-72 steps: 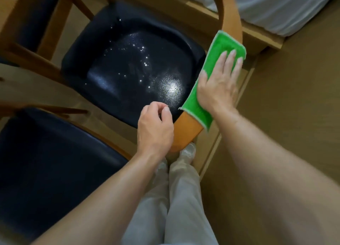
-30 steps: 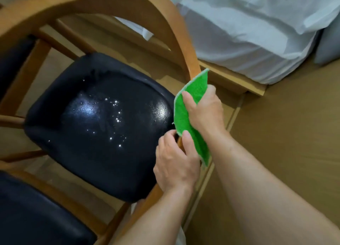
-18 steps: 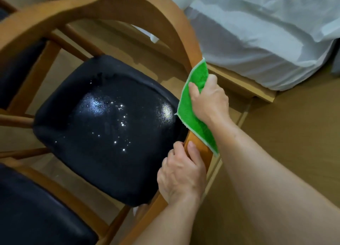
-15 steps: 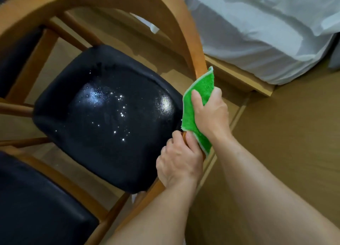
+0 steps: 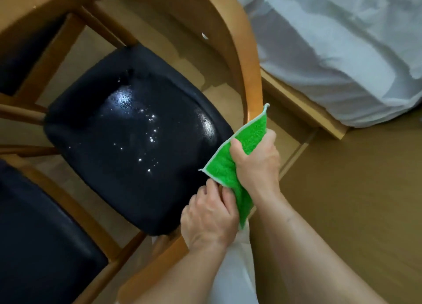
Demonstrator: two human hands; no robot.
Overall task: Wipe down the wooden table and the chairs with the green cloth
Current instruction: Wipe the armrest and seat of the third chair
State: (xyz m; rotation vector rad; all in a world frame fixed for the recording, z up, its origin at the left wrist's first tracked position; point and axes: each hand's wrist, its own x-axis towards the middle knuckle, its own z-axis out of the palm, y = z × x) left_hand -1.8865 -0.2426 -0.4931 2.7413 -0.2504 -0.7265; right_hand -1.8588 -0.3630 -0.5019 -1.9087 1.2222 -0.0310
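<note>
The green cloth (image 5: 230, 162) is wrapped around the curved wooden backrest rail (image 5: 250, 80) of a chair, low on the rail beside the black seat (image 5: 137, 139). The right hand (image 5: 257, 164) grips cloth and rail together; a moment ago it sat slightly higher, so the wipe is sliding downward. The left hand (image 5: 209, 214) holds the same rail just below, fingers curled round it, steadying the chair. White bedding (image 5: 342, 52) lies beyond. This rail seems nearly done; the table is out of view.

I can't see the chair rail (image 5: 252, 82) under the green cloth (image 5: 225, 166) and my right hand (image 5: 258, 164), and the second chair (image 5: 41, 235) is cut off at left.
</note>
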